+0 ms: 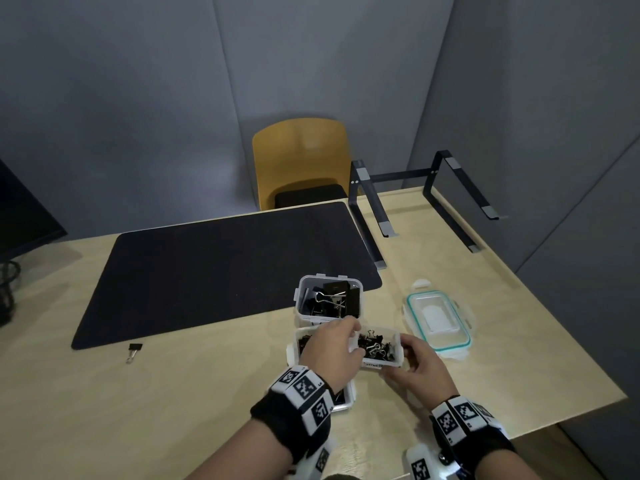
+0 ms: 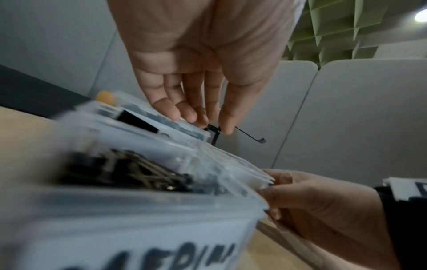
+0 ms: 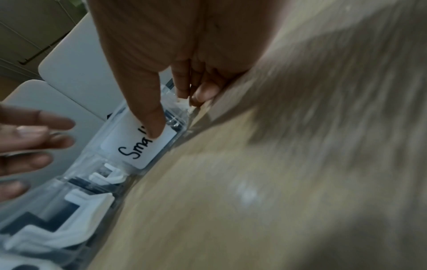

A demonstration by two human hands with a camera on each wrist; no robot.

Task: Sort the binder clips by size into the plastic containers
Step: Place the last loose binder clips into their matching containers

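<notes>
Three clear plastic containers stand close together at the table's near middle. The far container (image 1: 327, 299) holds large black binder clips. The medium container (image 1: 302, 341) (image 2: 138, 210) lies under my left hand (image 1: 332, 344) (image 2: 191, 109), whose fingers reach straight out over the containers and hold nothing I can make out. My right hand (image 1: 415, 362) (image 2: 300, 201) grips the container labelled "Small" (image 1: 379, 346) (image 3: 138, 146), full of little clips, with the thumb (image 3: 152, 117) on its label. One stray binder clip (image 1: 134, 350) lies on the table at the left.
A clear lid with a teal seal (image 1: 438, 320) lies right of the containers. A large black desk mat (image 1: 207, 271) covers the table's middle. A dark laptop stand (image 1: 426, 199) is at the back right, a yellow chair (image 1: 301, 161) behind the table, a monitor (image 1: 24, 209) at the far left.
</notes>
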